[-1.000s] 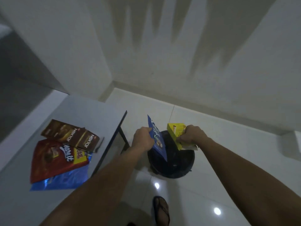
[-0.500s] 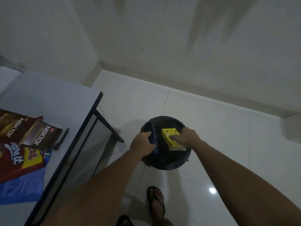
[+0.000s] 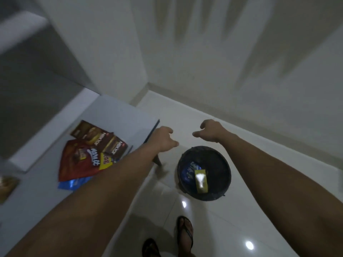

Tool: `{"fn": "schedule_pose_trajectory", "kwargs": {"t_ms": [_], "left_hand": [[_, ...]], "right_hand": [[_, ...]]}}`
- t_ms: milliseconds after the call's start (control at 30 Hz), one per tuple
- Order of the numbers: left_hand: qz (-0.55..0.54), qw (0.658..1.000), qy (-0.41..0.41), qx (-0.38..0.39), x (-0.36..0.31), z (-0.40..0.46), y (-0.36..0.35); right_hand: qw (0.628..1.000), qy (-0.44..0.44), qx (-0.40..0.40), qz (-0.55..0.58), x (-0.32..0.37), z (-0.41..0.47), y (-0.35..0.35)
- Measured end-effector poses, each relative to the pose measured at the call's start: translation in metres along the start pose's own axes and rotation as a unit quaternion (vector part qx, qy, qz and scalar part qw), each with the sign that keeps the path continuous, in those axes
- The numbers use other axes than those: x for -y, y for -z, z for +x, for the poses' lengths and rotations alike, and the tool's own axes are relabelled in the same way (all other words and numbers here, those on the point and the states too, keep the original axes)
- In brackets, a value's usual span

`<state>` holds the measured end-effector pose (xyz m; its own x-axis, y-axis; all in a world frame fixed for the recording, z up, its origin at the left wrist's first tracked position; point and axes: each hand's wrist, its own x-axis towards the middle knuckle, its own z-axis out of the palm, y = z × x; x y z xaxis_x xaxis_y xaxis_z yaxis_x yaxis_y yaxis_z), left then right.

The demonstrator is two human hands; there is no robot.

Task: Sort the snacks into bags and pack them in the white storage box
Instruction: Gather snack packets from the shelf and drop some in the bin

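A round black bin (image 3: 220,160) stands on the floor with a blue snack packet (image 3: 188,171) and a yellow box (image 3: 201,180) lying inside it. My left hand (image 3: 163,139) and my right hand (image 3: 210,129) hover empty above and beyond the bin, fingers loosely apart. On the grey table (image 3: 115,115) to the left lie two brown Nextar packs (image 3: 100,140), a red snack pouch (image 3: 79,162) and a blue packet (image 3: 74,183) under it. No white storage box is in view.
The table's dark edge and leg (image 3: 156,162) stand just left of the bin. A brownish item (image 3: 7,186) sits at the table's far left edge. My sandalled feet (image 3: 184,231) are on the glossy white tiled floor, with walls meeting in a corner behind.
Both hands have let go of the blue packet and the yellow box, which now lie in the bin, and have risen away from it. The view has swung back left and up.
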<state>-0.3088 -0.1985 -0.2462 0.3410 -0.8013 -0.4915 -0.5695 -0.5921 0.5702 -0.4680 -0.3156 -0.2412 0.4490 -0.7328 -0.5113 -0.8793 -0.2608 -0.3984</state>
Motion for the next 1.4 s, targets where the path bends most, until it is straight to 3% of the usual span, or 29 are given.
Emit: {"fn": "schedule_pose_trajectory", "kwargs": {"t_ms": [267, 500, 633, 733, 800, 867, 967, 1067, 1300, 1400], "left_hand": [[-0.024, 0.991, 0.062, -0.114, 0.038, -0.048, 0.112], [-0.011, 0.963, 0.167, -0.213, 0.125, -0.097, 0.143], [-0.055, 0.910, 0.305, -0.274, 0.185, -0.112, 0.133], [-0.145, 0.839, 0.454, -0.263, 0.221, -0.111, 0.113], [-0.163, 0.836, 0.464, -0.244, 0.248, -0.113, 0.102], [-0.155, 0.807, 0.495, -0.281, 0.258, -0.115, 0.100], [-0.308, 0.774, 0.448, -0.326, 0.264, -0.104, 0.101], [-0.355, 0.747, 0.420, -0.373, 0.266, -0.104, 0.108], [-0.348, 0.830, 0.219, -0.376, 0.258, -0.098, 0.121], [-0.355, 0.846, 0.181, -0.353, 0.257, -0.078, 0.126]], "right_hand": [[0.986, 0.154, 0.029, -0.053, 0.146, -0.008, 0.028], [0.959, 0.257, 0.055, -0.111, 0.238, -0.011, -0.024], [0.950, 0.284, 0.059, -0.118, 0.269, -0.010, -0.074], [0.946, 0.295, 0.056, -0.121, 0.281, -0.007, -0.109], [0.947, 0.289, 0.056, -0.127, 0.285, -0.005, -0.127], [0.951, 0.280, 0.057, -0.119, 0.287, -0.004, -0.142], [0.956, 0.276, 0.044, -0.094, 0.288, -0.003, -0.156], [0.961, 0.262, 0.036, -0.084, 0.289, -0.003, -0.164], [0.970, 0.237, 0.000, -0.050, 0.286, 0.003, -0.156], [0.975, 0.219, -0.036, -0.031, 0.278, 0.003, -0.135]]}}
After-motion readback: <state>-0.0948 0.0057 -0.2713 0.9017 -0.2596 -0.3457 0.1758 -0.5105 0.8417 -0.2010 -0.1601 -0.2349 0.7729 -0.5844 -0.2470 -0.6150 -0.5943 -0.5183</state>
